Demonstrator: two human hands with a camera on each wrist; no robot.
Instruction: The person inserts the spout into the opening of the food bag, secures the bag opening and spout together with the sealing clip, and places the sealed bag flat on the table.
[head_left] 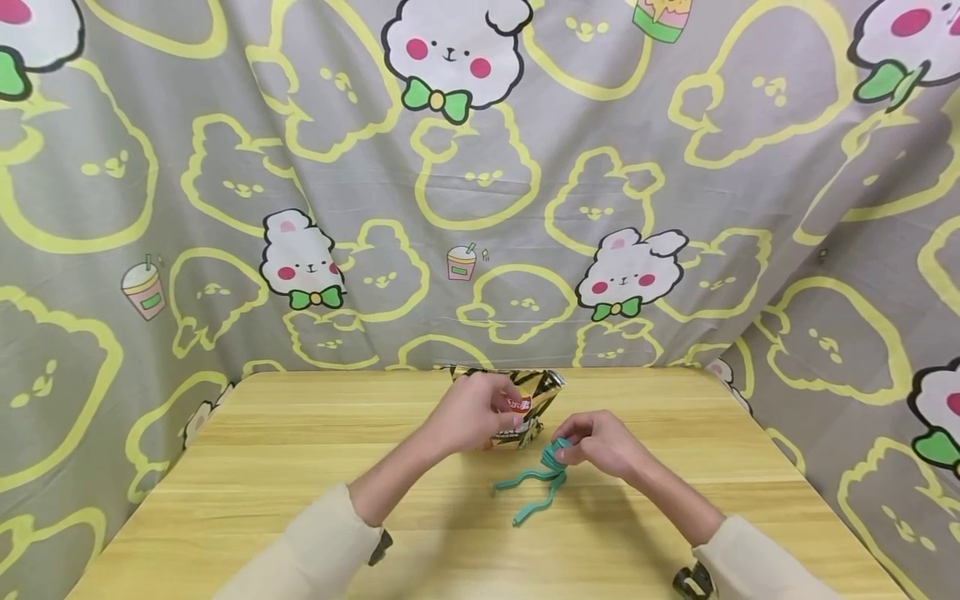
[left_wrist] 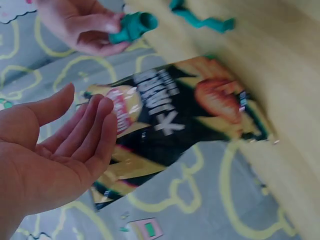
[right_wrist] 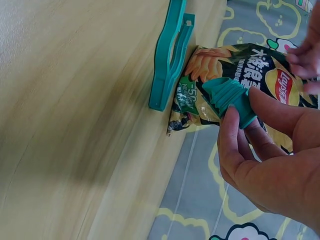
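Note:
A black-and-gold Lay's chip bag [head_left: 542,385] stands upright at the back of the table. My left hand [head_left: 474,412] is in front of it, its fingers loosely bent and thumb apart, holding nothing; whether the fingertips touch the bag I cannot tell. With thumb and fingers, my right hand [head_left: 606,443] pinches the ridged round spout [right_wrist: 231,102] of a teal bag clip [head_left: 553,493], to the right of the bag. Two long wavy arms of the clip spread apart from the spout, low over the table. The left wrist view shows the spout's hollow round end [left_wrist: 147,21].
The light wooden table [head_left: 300,467] ends just behind the bag. A grey curtain [head_left: 480,200] with yellow outlines and white cartoon animals hangs behind it and along both sides. Dark straps [head_left: 692,581] sit at both wrists.

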